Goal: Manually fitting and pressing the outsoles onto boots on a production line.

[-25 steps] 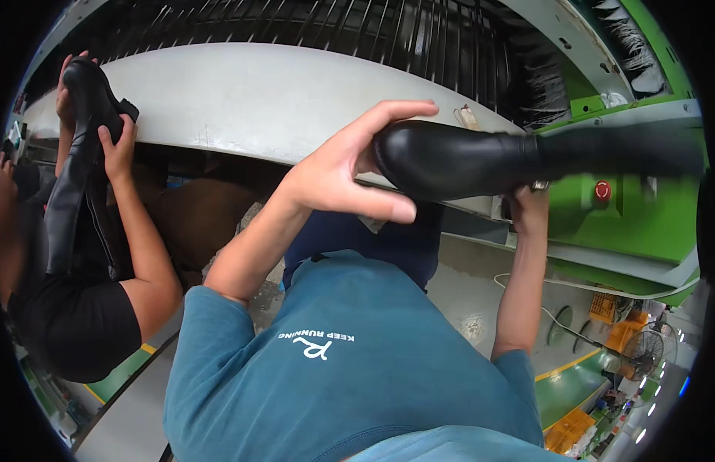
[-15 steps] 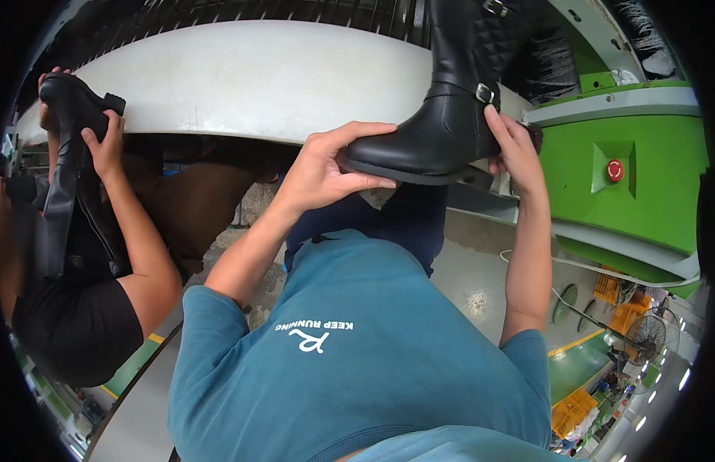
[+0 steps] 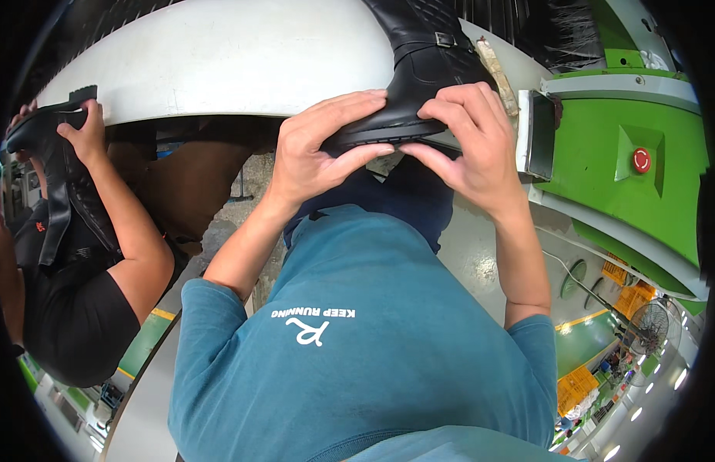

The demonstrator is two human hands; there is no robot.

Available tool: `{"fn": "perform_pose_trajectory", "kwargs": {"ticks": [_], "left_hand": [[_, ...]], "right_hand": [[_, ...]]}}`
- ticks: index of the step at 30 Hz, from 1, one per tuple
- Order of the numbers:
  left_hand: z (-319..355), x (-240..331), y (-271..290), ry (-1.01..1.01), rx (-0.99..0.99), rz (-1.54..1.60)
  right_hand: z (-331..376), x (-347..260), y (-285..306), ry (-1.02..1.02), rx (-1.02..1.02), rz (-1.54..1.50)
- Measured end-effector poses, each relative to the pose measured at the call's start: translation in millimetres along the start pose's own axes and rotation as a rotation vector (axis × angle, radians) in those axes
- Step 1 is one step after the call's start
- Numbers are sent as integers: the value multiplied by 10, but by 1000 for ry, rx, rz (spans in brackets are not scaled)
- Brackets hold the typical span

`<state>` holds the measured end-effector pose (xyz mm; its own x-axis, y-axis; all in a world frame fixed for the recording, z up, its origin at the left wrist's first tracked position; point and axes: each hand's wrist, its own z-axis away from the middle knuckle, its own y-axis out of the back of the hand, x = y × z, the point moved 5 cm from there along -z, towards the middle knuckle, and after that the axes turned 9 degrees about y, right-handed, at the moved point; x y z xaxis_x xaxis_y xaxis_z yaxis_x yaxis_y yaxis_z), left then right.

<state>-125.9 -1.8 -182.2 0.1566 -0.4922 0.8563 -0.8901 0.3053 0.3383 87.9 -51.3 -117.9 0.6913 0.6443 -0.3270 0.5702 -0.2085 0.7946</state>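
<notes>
Both my hands grip a black boot with a quilted shaft and a strap with a silver buckle. It lies over the near edge of a white work surface, its sole edge turned toward me. My left hand is closed around the toe, thumb under the sole and fingers over the upper. Farther right along the sole, my right hand pinches the edge between thumb and bent fingers. The two thumb tips come close together below the sole. The top of the shaft runs out of view.
The curved white surface stretches across the far side. On the right stands a green machine with a red button. A pale worn stick lies beside the boot. At left, a co-worker holds another black boot.
My right hand has moved from the heel to the sole edge near my left hand. The boot has shifted left and tilted. The co-worker's boot has turned and dropped a little.
</notes>
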Motion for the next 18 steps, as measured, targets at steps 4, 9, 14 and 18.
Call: {"fn": "perform_pose_trajectory", "kwargs": {"ticks": [4, 9, 14, 18], "left_hand": [[-85, 32, -55, -22, -21, -9], [-100, 7, -69, -53, -24, -46], [-96, 11, -22, -24, -11, -66], [-66, 19, -40, 11, 39, -14]], "right_hand": [[-60, -46, -56, 69, 49, 3], [-124, 45, -86, 33, -29, -130], [-324, 211, -117, -146, -180, -338], [-395, 308, -145, -272, -266, -447]]}}
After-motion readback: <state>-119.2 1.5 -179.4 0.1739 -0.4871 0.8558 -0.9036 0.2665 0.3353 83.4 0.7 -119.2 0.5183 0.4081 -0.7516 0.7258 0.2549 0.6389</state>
